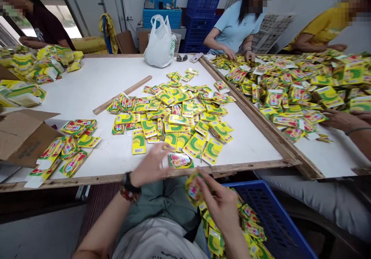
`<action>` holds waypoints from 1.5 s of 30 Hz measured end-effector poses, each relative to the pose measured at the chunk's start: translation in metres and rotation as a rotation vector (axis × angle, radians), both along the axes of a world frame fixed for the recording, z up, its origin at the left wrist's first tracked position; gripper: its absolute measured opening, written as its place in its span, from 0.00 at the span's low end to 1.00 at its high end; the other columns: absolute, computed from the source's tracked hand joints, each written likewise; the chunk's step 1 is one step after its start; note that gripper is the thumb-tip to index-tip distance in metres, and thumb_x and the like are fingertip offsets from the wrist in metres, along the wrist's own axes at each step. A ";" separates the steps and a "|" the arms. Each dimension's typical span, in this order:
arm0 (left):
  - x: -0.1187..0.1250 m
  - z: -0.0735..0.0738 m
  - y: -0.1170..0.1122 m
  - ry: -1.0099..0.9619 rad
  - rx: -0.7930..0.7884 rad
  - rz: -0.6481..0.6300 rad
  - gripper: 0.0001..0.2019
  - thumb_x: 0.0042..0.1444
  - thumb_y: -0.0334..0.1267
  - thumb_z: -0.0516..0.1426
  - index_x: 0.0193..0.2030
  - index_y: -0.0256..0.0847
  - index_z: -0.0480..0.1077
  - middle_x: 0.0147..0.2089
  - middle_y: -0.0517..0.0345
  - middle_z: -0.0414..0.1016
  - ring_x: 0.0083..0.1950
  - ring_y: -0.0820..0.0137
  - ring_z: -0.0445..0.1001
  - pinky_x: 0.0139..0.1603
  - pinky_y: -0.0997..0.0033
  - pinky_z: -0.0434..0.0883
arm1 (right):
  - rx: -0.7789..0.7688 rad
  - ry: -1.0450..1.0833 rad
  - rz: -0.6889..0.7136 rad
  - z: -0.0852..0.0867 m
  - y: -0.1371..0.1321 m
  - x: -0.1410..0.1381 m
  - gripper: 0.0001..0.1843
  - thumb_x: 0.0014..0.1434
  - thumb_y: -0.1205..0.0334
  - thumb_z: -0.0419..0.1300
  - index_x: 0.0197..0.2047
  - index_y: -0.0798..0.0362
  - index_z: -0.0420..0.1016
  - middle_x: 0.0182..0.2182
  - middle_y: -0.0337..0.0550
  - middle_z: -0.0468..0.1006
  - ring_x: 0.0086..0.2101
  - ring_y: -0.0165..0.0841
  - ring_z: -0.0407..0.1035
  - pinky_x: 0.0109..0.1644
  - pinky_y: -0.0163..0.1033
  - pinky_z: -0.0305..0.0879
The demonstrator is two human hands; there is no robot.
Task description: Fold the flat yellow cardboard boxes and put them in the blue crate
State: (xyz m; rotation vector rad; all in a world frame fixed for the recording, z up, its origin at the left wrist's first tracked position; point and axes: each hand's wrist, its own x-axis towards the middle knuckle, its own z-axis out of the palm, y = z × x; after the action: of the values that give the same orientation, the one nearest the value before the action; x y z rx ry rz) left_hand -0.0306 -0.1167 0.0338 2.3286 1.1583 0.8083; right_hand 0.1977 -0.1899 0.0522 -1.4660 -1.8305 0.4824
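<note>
Between my right fingers [208, 188], one light, slippery foil sachet [193, 187] is pinched by its edge; my left fingers [158, 156] open wide, empty.

Sachets [177, 119]: bright yellow, green ring pattern, red-pink print, white barcode panels. Crate [271, 212] under my right hand: blue lattice. Wristband [129, 184]: black, red beads beside it. Table [87, 89]: white, brown wooden frame.

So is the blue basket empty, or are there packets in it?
It isn't empty: yellow-green packets lie heaped inside the blue plastic crate, below the right hand. How deep they go is hidden.
</note>
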 end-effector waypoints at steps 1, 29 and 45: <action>-0.017 0.004 0.015 0.076 0.047 0.161 0.26 0.54 0.29 0.53 0.61 0.42 0.60 0.60 0.46 0.61 0.60 0.56 0.61 0.62 0.50 0.62 | -0.002 -0.078 -0.098 0.000 -0.003 0.011 0.20 0.62 0.55 0.56 0.53 0.56 0.75 0.42 0.49 0.81 0.27 0.33 0.77 0.27 0.33 0.73; 0.065 -0.045 -0.038 -0.464 0.300 0.390 0.27 0.50 0.35 0.58 0.57 0.42 0.53 0.51 0.48 0.66 0.52 0.62 0.71 0.49 0.62 0.71 | -0.572 1.000 0.010 0.003 0.049 -0.055 0.21 0.48 0.47 0.67 0.39 0.53 0.82 0.37 0.44 0.81 0.40 0.38 0.74 0.49 0.41 0.70; 0.057 -0.037 -0.034 -0.500 -0.106 0.242 0.22 0.53 0.43 0.57 0.53 0.41 0.57 0.44 0.51 0.73 0.43 0.62 0.76 0.40 0.63 0.73 | 0.147 0.174 0.271 0.000 0.036 -0.050 0.19 0.58 0.63 0.61 0.53 0.47 0.75 0.48 0.46 0.77 0.47 0.37 0.75 0.47 0.37 0.74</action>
State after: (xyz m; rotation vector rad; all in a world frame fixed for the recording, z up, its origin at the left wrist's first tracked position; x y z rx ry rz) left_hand 0.0260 -0.1510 -0.0034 1.7714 1.2234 1.2887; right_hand 0.1473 -0.1541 0.0527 -1.0503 -1.8889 0.5741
